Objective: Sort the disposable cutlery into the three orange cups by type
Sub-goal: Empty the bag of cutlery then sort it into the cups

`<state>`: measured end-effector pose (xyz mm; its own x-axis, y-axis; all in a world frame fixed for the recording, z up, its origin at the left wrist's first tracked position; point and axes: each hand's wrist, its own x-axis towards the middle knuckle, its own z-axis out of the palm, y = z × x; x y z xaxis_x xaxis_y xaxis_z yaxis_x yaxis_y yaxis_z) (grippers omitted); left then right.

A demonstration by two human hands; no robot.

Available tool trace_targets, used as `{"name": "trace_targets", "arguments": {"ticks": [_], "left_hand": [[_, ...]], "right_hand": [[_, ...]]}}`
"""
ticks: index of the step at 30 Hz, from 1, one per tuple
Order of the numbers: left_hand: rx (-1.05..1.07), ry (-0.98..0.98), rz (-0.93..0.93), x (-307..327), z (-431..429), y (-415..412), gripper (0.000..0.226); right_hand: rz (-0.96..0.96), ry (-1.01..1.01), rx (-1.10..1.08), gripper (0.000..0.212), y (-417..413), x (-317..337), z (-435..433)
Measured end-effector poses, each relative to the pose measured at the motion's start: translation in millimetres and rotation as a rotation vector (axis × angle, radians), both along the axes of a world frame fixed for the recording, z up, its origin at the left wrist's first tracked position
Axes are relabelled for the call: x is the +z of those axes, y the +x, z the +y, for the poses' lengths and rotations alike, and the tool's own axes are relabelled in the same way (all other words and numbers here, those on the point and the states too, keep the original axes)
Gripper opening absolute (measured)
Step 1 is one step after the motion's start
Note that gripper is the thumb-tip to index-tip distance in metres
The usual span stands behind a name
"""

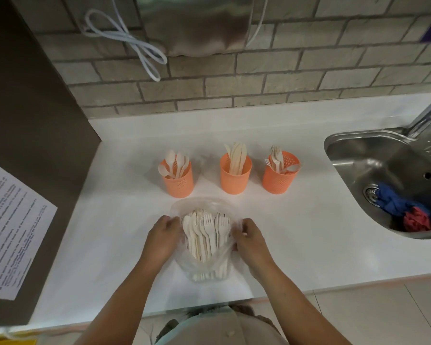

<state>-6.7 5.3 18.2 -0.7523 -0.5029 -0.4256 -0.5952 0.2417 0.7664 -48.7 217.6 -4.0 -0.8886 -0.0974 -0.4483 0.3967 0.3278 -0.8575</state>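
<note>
Three orange cups stand in a row on the white counter. The left cup (178, 179) holds spoons, the middle cup (235, 176) holds knives, and the right cup (279, 176) holds forks. In front of them lies a clear plastic bag (202, 205) with a pile of pale cutlery (205, 235), mostly forks, inside it. My left hand (163, 239) grips the bag's left side. My right hand (249, 239) grips its right side. Both hands have the bag's mouth spread apart around the pile.
A steel sink (393, 180) with a blue and red cloth (406, 212) in it lies at the right, its tap above. A brown panel with a printed sheet (10, 225) stands at the left. A brick wall backs the counter (296, 232).
</note>
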Motion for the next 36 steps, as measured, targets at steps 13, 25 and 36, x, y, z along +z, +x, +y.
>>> {"name": "trace_targets", "arguments": {"ticks": [13,25,36], "left_hand": [[-0.063,-0.488,0.339,10.2,-31.1,35.1,0.04],[-0.611,-0.637,-0.18,4.2,-30.6,16.4,0.036],[-0.544,-0.44,-0.19,-11.1,-51.7,7.9,0.05]], "right_hand": [[0.422,0.219,0.061,0.038,12.4,11.0,-33.2],[0.495,0.767,0.409,0.014,16.2,17.2,-76.5],[0.484,0.722,0.351,0.011,14.4,9.1,-88.3]]}}
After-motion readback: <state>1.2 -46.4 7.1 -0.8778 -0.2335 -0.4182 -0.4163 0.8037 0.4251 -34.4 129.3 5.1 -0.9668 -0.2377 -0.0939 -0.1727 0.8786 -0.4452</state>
